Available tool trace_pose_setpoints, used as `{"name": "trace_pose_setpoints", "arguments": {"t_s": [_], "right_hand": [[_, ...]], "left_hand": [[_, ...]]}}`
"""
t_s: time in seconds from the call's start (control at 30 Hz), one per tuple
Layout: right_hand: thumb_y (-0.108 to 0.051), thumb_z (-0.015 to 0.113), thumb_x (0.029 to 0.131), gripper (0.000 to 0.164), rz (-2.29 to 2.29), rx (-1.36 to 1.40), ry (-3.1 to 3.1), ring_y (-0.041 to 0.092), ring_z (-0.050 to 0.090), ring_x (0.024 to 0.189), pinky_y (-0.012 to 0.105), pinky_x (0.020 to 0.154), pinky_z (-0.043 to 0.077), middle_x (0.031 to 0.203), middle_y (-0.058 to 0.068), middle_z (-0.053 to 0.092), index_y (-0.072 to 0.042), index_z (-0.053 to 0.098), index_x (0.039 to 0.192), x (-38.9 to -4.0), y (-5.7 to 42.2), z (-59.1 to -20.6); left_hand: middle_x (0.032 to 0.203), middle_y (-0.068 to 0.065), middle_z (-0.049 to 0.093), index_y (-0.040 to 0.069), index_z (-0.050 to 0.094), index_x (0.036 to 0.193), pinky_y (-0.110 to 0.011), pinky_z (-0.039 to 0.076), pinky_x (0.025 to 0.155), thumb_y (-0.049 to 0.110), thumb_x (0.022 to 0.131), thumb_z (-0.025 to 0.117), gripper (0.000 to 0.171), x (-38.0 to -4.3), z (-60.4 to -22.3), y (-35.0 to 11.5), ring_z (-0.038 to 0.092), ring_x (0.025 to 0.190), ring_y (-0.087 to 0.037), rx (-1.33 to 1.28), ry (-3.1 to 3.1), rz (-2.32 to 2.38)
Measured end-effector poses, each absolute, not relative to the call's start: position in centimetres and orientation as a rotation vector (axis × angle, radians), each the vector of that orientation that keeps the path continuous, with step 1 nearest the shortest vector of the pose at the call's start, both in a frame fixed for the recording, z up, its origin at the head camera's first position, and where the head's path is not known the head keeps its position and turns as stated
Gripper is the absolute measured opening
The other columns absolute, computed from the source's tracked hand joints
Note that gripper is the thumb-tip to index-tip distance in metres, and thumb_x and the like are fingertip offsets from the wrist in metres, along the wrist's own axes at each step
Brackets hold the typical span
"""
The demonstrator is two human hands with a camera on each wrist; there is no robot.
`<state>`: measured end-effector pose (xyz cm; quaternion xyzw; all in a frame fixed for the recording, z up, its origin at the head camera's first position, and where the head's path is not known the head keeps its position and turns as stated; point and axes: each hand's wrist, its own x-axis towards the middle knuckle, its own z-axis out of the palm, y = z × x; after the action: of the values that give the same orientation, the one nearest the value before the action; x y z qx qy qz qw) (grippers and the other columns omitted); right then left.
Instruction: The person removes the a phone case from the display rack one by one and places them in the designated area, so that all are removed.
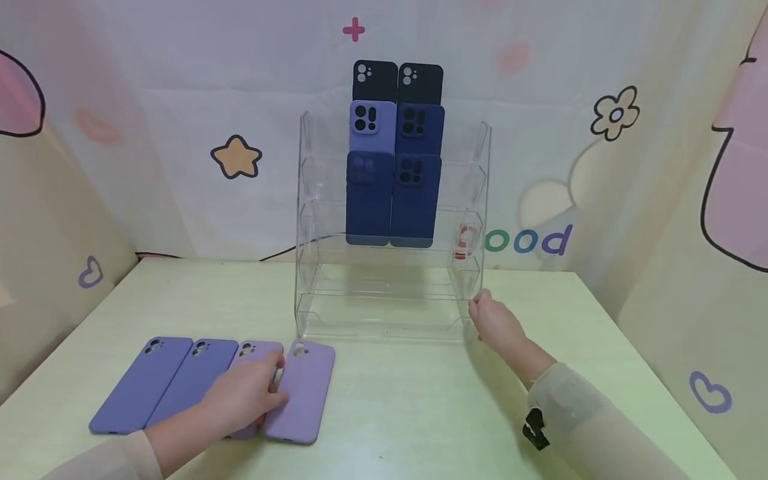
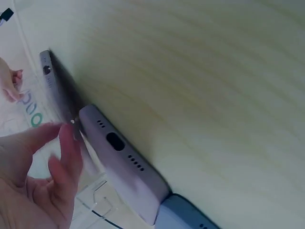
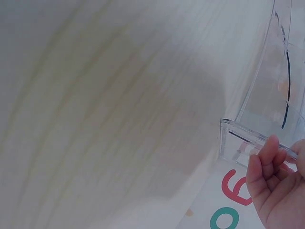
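My left hand (image 1: pixel 243 393) is at the left front, its thumb and a fingertip pinching the left edge of the rightmost lilac phone case (image 1: pixel 306 393). In the left wrist view that lilac case slants beside its shadow, blurred near the fingers. Under the hand lies another lilac phone case (image 2: pixel 126 162), partly covered in the head view. My right hand (image 1: pixel 497 323) grips the lower right side edge of a clear tiered display stand (image 1: pixel 384 327). From the right wrist, thumb and fingers show curled round the stand's transparent edge (image 3: pixel 243 133).
Two blue-purple phone cases (image 1: pixel 144 387) lie side by side at the left. In the stand's upper tiers are two black cases (image 1: pixel 420 87), a lavender case (image 1: pixel 384 133) and several dark blue cases (image 1: pixel 414 213). A printed cloth (image 1: pixel 180 133) hangs behind the table (image 1: pixel 420 413).
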<state>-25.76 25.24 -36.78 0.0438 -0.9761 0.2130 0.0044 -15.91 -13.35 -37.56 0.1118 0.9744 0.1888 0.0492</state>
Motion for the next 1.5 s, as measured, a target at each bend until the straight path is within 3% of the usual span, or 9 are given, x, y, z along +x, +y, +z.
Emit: {"name": "trace_pose_setpoints", "arguments": {"t_s": [0.17, 0.27, 0.37, 0.43, 0.53, 0.8, 1.37, 1.5], "right_hand": [[-0.017, 0.036, 0.100, 0.024, 0.652, 0.134, -3.058, 0.017, 0.050, 0.051, 0.029, 0.047, 0.039, 0.064, 0.009, 0.051, 0.006, 0.040, 0.105, -25.7, 25.3, -36.9], [-0.017, 0.036, 0.100, 0.024, 0.659, 0.119, -3.064, 0.018, 0.050, 0.052, 0.029, 0.047, 0.039, 0.065, 0.009, 0.051, 0.006, 0.040, 0.105, -25.8, 25.3, -36.9], [-0.018, 0.036, 0.100, 0.025, 0.666, 0.109, -3.066, 0.018, 0.050, 0.052, 0.029, 0.048, 0.040, 0.066, 0.009, 0.051, 0.006, 0.040, 0.107, -26.0, 25.3, -36.9], [-0.018, 0.036, 0.100, 0.026, 0.663, 0.107, -3.072, 0.017, 0.050, 0.052, 0.029, 0.048, 0.040, 0.066, 0.009, 0.051, 0.006, 0.040, 0.107, -26.1, 25.3, -36.9], [-0.018, 0.036, 0.100, 0.025, 0.660, 0.108, -3.076, 0.017, 0.050, 0.052, 0.030, 0.047, 0.039, 0.065, 0.009, 0.052, 0.006, 0.040, 0.107, -26.1, 25.4, -36.9], [-0.019, 0.036, 0.100, 0.024, 0.638, 0.131, -3.055, 0.017, 0.051, 0.052, 0.030, 0.048, 0.039, 0.065, 0.009, 0.052, 0.004, 0.041, 0.104, -26.4, 25.3, -36.9], [-0.018, 0.036, 0.100, 0.023, 0.650, 0.123, -3.059, 0.017, 0.051, 0.051, 0.030, 0.047, 0.039, 0.063, 0.009, 0.052, 0.004, 0.041, 0.103, -26.0, 25.3, -36.8], [-0.018, 0.036, 0.100, 0.023, 0.661, 0.111, -3.064, 0.018, 0.051, 0.051, 0.029, 0.047, 0.039, 0.064, 0.009, 0.051, 0.004, 0.041, 0.104, -26.0, 25.3, -36.8]], "left_hand": [[0.075, 0.006, 0.055, 0.011, 0.060, 0.091, -0.029, 0.045, 0.052, 0.024, 0.075, 0.076, 0.027, -15.7, -38.3, -13.4, 0.053, 0.065, -0.011, 0.855, 3.090, 0.334], [0.103, -0.006, 0.060, 0.008, 0.062, 0.104, -0.034, 0.052, 0.074, 0.032, 0.080, 0.071, 0.035, -15.1, -38.6, -13.2, 0.060, 0.091, -0.022, 1.239, 3.001, 0.241], [0.131, -0.016, 0.049, 0.009, 0.058, 0.124, -0.045, 0.046, 0.090, 0.037, 0.087, 0.063, 0.046, -14.4, -38.7, -13.1, 0.048, 0.119, -0.034, 1.331, 2.846, 0.195], [0.139, -0.020, 0.042, 0.010, 0.055, 0.130, -0.048, 0.042, 0.094, 0.036, 0.090, 0.060, 0.048, -14.0, -38.7, -13.2, 0.041, 0.125, -0.038, 1.291, 2.773, 0.192], [0.142, -0.020, 0.038, 0.013, 0.053, 0.133, -0.049, 0.041, 0.095, 0.031, 0.089, 0.060, 0.047, -13.6, -38.7, -13.4, 0.039, 0.127, -0.039, 1.210, 2.722, 0.227], [0.133, -0.018, 0.049, 0.016, 0.057, 0.128, -0.046, 0.049, 0.085, 0.024, 0.088, 0.064, 0.042, -13.8, -39.2, -13.9, 0.050, 0.118, -0.036, 1.275, 2.799, 0.230], [0.127, -0.018, 0.054, 0.014, 0.060, 0.125, -0.043, 0.052, 0.080, 0.023, 0.084, 0.068, 0.042, -13.9, -39.8, -14.6, 0.055, 0.112, -0.033, 1.347, 2.891, 0.169], [0.129, -0.018, 0.053, 0.013, 0.059, 0.126, -0.044, 0.051, 0.082, 0.026, 0.088, 0.064, 0.041, -14.0, -39.3, -14.6, 0.054, 0.113, -0.034, 1.296, 2.848, 0.184]]}}
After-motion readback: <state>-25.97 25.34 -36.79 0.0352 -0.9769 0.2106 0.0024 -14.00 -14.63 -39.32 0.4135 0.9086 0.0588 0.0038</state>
